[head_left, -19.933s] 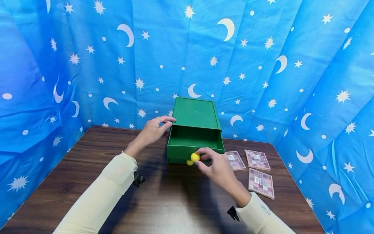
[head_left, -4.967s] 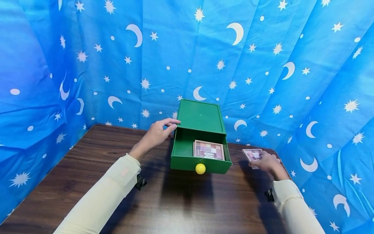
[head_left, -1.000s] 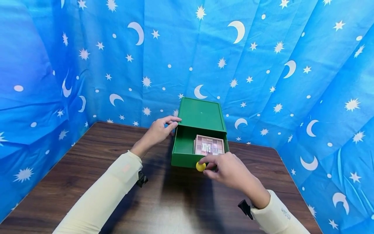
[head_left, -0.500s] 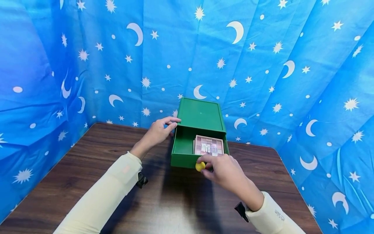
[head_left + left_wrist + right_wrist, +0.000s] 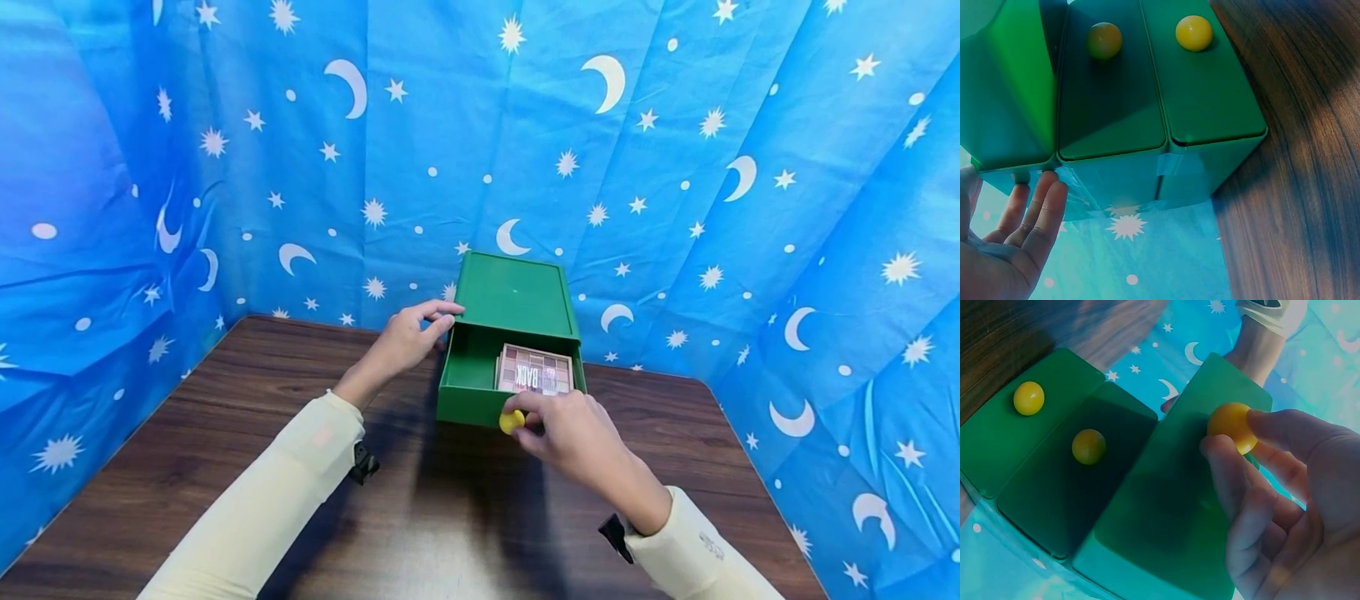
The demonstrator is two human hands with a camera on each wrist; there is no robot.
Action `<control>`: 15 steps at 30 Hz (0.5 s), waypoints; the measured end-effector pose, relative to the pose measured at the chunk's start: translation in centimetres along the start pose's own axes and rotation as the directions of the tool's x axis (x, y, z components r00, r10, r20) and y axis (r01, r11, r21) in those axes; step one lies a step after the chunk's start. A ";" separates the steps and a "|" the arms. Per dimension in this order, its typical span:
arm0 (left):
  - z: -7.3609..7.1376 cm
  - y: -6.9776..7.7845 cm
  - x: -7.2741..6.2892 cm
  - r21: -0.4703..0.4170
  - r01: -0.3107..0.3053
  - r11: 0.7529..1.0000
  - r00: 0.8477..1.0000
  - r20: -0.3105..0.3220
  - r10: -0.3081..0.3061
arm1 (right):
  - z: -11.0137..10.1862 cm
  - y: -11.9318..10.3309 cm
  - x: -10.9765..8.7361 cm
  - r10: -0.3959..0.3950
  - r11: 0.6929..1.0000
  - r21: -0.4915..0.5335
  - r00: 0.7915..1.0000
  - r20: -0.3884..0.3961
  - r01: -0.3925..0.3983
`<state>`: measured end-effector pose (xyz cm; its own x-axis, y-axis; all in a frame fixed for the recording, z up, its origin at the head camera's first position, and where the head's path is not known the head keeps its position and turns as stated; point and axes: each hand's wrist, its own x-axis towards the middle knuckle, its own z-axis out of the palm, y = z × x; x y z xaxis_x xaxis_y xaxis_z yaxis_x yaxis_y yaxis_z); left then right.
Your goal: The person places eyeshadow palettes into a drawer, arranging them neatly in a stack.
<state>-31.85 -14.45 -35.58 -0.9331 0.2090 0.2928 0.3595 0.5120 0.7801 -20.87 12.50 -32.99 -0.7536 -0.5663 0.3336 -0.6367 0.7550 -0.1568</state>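
Note:
A green drawer cabinet [image 5: 513,287] stands at the back of the table, its top drawer [image 5: 467,407] pulled partly out. Inside, toward the right, lie stacked eyeshadow palettes [image 5: 534,371]; the upper one hides most of what is under it. My right hand [image 5: 577,429] pinches the yellow ball knob [image 5: 1230,425] on that drawer's front between thumb and fingers. At the cabinet's upper left front edge rests my left hand [image 5: 408,340]; its fingers [image 5: 1047,209] look nearly straight against the side in the left wrist view.
Two lower drawers, with yellow knobs [image 5: 1194,33], are flush beneath the top one. Dark wood table [image 5: 300,392] surrounds the cabinet. A blue curtain [image 5: 420,125] with moons and stars hangs close behind and on both sides.
The palettes once lying on the table's right are now in the drawer. My right hand went from the last palette to the knob, and the drawer has slid slightly inward. My left hand stayed put.

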 end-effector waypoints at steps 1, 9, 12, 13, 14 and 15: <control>0.0 0.0 0.0 -0.002 0.000 1.000 1.000 0.001 0.000 | 0.0 0.0 0.1 0.000 1.000 -0.002 1.000 -0.003 0.000; 0.0 -0.1 0.0 -0.022 -0.004 1.000 1.000 0.005 0.004 | 0.3 0.4 0.6 -0.013 1.000 -0.023 0.999 -0.042 0.012; 0.0 -0.1 0.0 -0.019 -0.003 1.000 1.000 0.005 0.003 | 0.3 0.5 0.8 0.003 1.000 -0.019 0.999 -0.046 -0.003; 0.0 -0.1 0.0 -0.018 -0.002 1.000 1.000 0.006 0.003 | 0.3 0.5 0.9 0.010 1.000 -0.019 0.999 -0.045 -0.011; 0.0 -0.1 0.0 -0.017 -0.002 1.000 1.000 0.007 0.002 | 0.3 0.5 1.0 0.017 1.000 -0.018 0.999 -0.045 -0.018; 0.0 -0.1 0.0 -0.017 0.001 1.000 1.000 0.009 -0.001 | 0.4 0.5 1.1 0.024 1.000 -0.015 0.999 -0.045 -0.024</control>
<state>-31.92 -14.53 -35.64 -0.9332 0.2159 0.2871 0.3582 0.4981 0.7897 -22.10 12.15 -33.08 -0.7604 -0.5329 0.3712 -0.6157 0.7734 -0.1510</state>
